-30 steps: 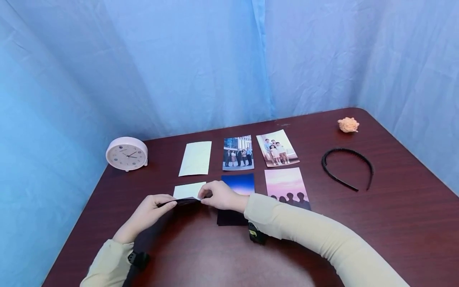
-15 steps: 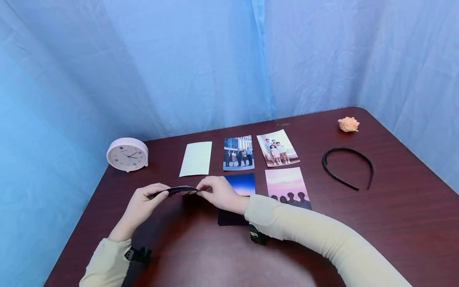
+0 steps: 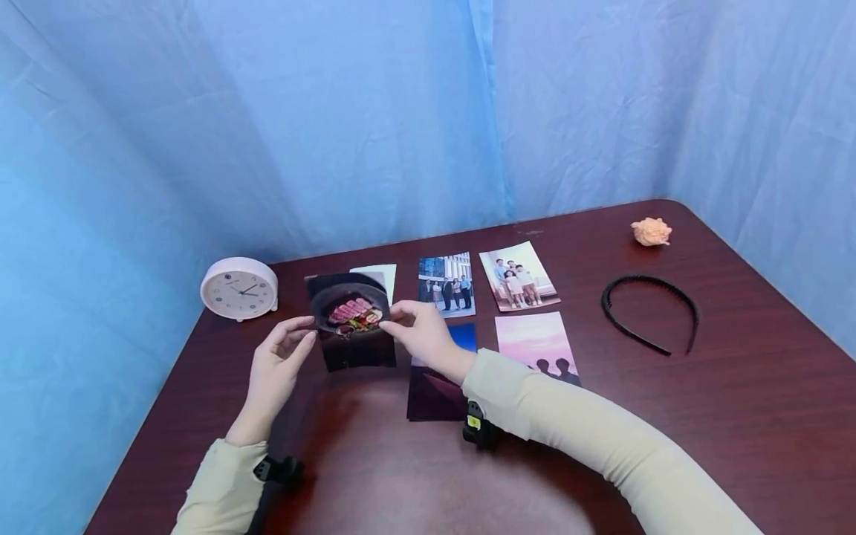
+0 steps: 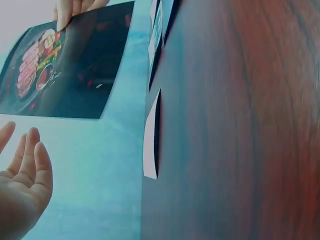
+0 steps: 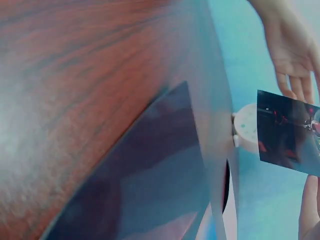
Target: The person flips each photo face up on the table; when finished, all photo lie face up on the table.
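Observation:
A photo (image 3: 354,334) of sliced meat in a dark pan is held upright above the table, its picture side towards me. My right hand (image 3: 424,331) pinches its right edge between thumb and fingers. Beside the left edge is my left hand (image 3: 277,364), its fingers relaxed; in the left wrist view a gap shows between these fingers (image 4: 42,165) and the photo. Behind the held photo, a white card (image 3: 381,273) lies partly hidden. Under my right forearm lies a blue and dark sunset photo (image 3: 435,394), partly covered.
An office group photo (image 3: 446,286), a family photo (image 3: 518,276) and a pink-sky photo (image 3: 535,338) lie on the dark wooden table (image 3: 394,468). A white clock (image 3: 239,288) stands at left. A black headband (image 3: 649,279) and a peach flower-like ball (image 3: 651,232) are at right.
The photo has come up off the table and turned from edge-on to upright, showing its picture. My left hand has let go of its left edge; my right hand has risen with it.

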A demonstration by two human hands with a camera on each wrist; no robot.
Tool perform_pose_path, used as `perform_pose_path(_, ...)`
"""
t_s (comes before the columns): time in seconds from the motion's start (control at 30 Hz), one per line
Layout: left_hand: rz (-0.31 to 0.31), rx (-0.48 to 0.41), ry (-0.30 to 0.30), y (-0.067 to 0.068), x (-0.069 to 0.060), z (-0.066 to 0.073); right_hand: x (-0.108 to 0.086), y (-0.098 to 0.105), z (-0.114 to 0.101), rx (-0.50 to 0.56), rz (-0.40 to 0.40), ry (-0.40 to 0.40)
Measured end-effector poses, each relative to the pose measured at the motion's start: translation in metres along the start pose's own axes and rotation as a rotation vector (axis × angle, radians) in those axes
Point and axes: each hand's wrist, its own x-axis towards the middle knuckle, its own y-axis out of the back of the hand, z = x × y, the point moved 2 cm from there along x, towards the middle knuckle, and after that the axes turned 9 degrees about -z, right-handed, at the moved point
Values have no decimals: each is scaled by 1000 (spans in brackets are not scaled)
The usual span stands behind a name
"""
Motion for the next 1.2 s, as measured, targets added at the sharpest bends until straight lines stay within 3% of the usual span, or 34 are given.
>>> perform_pose_path(0.23,40,-99,51,-11,1,-6,5,4,14,228,70,-149)
perform_pose_path(0.5,48,-139,122,-26,4,-11,6,8,18,407,161,-162)
perform_pose_path(0.67,33,-289,162,-36,4,-9,6,8,21,445,180,-152)
perform_pose_path(0.83,62,-448,151,-41,7,-7,6,7,21,456,188,-133)
perform_pose_path(1.2,81,-504,181,-44,8,-9,5,7,22,465,160,-137)
